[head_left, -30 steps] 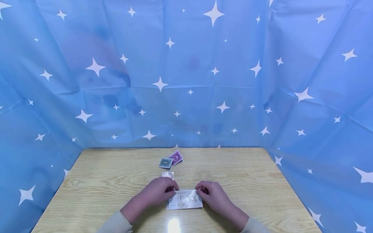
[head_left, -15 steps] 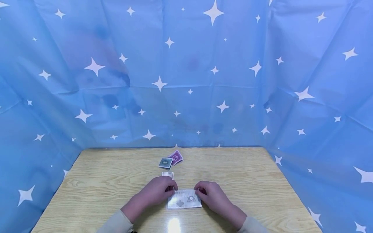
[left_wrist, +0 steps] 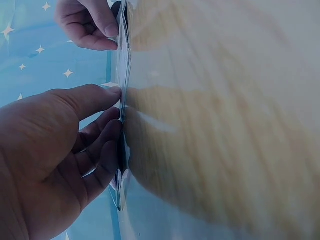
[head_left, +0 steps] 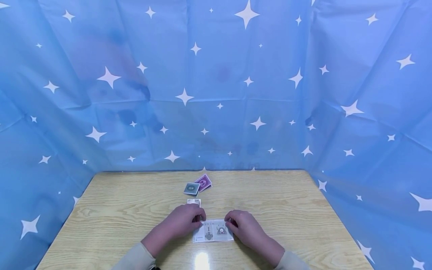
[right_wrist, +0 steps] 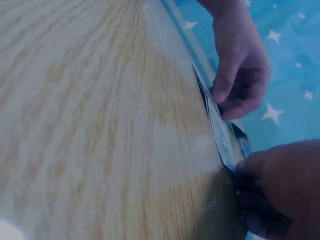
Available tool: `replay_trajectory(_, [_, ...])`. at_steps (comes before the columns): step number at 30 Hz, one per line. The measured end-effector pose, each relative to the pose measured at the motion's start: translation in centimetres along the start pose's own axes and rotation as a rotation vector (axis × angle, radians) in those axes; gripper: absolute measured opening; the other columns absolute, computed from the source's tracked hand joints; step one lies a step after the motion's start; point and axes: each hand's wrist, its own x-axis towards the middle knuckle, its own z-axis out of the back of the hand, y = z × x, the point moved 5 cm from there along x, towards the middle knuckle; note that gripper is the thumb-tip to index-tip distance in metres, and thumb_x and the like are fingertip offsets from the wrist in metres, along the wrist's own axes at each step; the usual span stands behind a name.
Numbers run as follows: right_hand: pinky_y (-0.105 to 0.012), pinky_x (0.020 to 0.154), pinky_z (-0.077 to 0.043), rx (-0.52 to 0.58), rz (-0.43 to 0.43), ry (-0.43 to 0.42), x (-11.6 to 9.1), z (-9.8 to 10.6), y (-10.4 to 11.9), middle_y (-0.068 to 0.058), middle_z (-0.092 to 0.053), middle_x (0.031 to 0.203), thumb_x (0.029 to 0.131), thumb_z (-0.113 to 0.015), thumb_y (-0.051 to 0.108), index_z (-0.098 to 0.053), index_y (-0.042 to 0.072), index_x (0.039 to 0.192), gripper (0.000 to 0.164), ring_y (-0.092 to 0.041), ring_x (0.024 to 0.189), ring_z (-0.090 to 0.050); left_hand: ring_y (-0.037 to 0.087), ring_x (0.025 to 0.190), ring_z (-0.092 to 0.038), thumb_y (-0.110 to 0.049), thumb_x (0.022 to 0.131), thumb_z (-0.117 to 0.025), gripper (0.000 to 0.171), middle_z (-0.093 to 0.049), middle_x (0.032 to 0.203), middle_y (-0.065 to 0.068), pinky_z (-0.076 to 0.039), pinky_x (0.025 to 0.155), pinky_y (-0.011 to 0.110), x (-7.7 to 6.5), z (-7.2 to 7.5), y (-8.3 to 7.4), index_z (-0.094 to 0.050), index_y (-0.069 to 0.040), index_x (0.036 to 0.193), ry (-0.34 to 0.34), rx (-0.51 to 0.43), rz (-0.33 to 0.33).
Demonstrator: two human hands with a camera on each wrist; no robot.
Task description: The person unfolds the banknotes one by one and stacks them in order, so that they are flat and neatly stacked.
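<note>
A pale paper note [head_left: 218, 232], like a play banknote printed with a "1" and a small cartoon figure, lies flat on the table in front of me. My left hand [head_left: 179, 222] pinches its far left corner between thumb and bent fingers. At the far right corner, my right hand [head_left: 247, 228] pinches it the same way. In the left wrist view, the thumb of the left hand [left_wrist: 55, 145] is against the thin edge of the note. The right wrist view shows the right hand [right_wrist: 285, 185] at the note's near end in that view, partly in shadow.
Just beyond my left hand lies a small pale paper [head_left: 194, 201], partly covered by that hand. Farther back, a folded green paper [head_left: 191, 188] overlaps a purple one [head_left: 204, 182]. A blue curtain with white stars [head_left: 222, 112] hangs behind the wooden table [head_left: 270, 195].
The note and both hands shift very slightly in the view, and the glare on the note fades so its print shows more clearly. Both hands keep their hold.
</note>
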Motion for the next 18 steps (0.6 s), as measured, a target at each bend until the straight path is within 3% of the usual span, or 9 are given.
replay_trajectory(18, [-0.024, 0.066, -0.051, -0.005, -0.014, 0.007, 0.06, 0.11, 0.13, 0.016, -0.063, 0.085, 0.101, -0.08, 0.01, -0.077, 0.016, 0.105, 0.008, 0.001, 0.073, -0.054, 0.001, 0.085, -0.059, -0.018, 0.097, -0.085, 0.014, -0.066, 0.094, -0.016, -0.056, 0.081, 0.03, -0.2, 0.28, 0.07, -0.08, -0.023, 0.11, -0.001, -0.018, 0.006])
